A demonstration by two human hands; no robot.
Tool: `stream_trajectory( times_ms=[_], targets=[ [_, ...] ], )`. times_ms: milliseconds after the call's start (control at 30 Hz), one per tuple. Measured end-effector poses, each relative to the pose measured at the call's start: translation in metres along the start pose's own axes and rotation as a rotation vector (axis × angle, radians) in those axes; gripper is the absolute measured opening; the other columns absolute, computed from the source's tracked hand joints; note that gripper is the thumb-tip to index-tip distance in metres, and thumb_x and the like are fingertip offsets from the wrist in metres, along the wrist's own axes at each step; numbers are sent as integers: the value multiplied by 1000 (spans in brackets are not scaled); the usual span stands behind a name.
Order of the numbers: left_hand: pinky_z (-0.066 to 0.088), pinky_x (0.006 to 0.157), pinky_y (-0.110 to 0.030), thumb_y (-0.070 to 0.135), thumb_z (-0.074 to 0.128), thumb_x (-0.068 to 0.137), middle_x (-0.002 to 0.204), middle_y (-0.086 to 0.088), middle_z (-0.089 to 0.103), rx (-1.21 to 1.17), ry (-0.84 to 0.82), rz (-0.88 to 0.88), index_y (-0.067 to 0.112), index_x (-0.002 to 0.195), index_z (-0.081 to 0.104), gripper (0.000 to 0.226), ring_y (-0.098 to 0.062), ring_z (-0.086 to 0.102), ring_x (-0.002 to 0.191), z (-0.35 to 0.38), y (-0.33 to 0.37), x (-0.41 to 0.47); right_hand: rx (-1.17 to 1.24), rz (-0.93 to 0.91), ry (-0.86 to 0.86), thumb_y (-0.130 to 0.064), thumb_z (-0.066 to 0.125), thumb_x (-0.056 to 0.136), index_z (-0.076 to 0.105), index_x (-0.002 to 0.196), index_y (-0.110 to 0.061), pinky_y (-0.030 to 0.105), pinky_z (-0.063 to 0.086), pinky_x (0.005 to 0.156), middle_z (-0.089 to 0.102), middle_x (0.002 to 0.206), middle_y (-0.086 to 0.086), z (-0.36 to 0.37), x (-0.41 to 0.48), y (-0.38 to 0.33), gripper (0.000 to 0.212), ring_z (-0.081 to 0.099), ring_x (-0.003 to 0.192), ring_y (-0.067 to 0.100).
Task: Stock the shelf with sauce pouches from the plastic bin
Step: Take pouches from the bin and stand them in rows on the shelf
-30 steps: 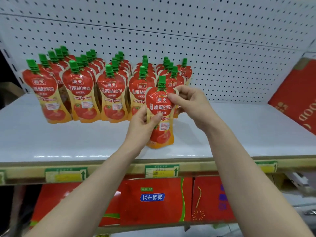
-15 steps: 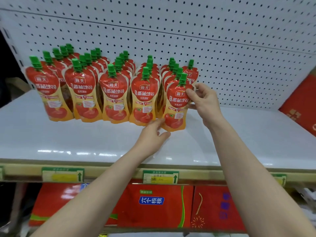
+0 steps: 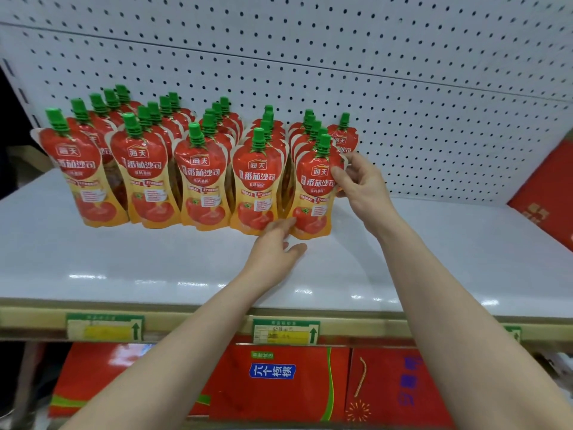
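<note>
Head view: pouch (image 3: pixel 314 193) against right hand (image 3: pixel 362 184)

Red and yellow pouches (image 3: pixel 314 193) with green caps, white shelf (image 3: pixel 124 262), white backboard (image 3: pixel 403 88) dotted with black holes, red boxes (image 3: pixel 279 383) below, green-and-yellow price tags (image 3: pixel 285 332)

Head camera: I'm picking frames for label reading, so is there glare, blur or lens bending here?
Head view: the pegboard seams and shelf edge bow, so wide-angle distortion is plain; bright glare streaks lie along the shelf's front; the front pouch labels read sharp; the price tag print is soft and partly washed out; the left hand looks slightly smeared.
</note>
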State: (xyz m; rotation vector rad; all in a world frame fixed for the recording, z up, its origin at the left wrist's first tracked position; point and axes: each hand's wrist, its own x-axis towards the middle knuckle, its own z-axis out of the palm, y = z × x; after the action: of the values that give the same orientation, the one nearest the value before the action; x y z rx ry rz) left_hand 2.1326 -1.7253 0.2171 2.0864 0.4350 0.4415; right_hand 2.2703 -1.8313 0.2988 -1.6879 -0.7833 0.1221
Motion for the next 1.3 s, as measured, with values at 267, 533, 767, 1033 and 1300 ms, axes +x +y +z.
stream_trajectory(
  times_ms=[267,533,767,1033,1300],
  targets=[
    [48,89,-21,17,62,91,121,5,63,-139,-11,113,20,128,59,37,-12,60,110,-7,23,-31,-342,-6,201,-35,58,95,62,105,-26,25,46,76,69,90,-7,-34,-65,2,14,63,86,9],
    [48,80,-11,6,59,91,102,5,70,-293,-349,289,25,109,66,27,2,63,87,58,47,-125,-538,175,530,-33,58,97,68,93,-23,22,44,70,68,83,-12,-93,-282,44,15,59,75,1],
    [47,75,-9,5,60,91,104,13,67,-149,-740,194,31,111,62,33,10,60,90,199,-8,-188,-511,712,701,-27,57,97,66,88,-29,32,48,74,70,82,-9,-135,-468,154,13,65,78,13],
    [45,90,-24,15,60,93,122,8,56,36,-1035,-122,27,124,55,33,-14,59,113,396,-117,-224,77,1382,800,-1,62,88,61,95,-13,41,54,71,62,78,11,-143,-549,368,13,58,77,26],
    [48,98,-39,9,64,87,124,-8,64,190,-1049,-236,13,130,56,44,-22,62,113,533,-185,-232,578,1609,890,-13,59,94,55,77,-13,29,54,65,56,78,2,-145,-558,534,17,57,70,15]
  ],
)
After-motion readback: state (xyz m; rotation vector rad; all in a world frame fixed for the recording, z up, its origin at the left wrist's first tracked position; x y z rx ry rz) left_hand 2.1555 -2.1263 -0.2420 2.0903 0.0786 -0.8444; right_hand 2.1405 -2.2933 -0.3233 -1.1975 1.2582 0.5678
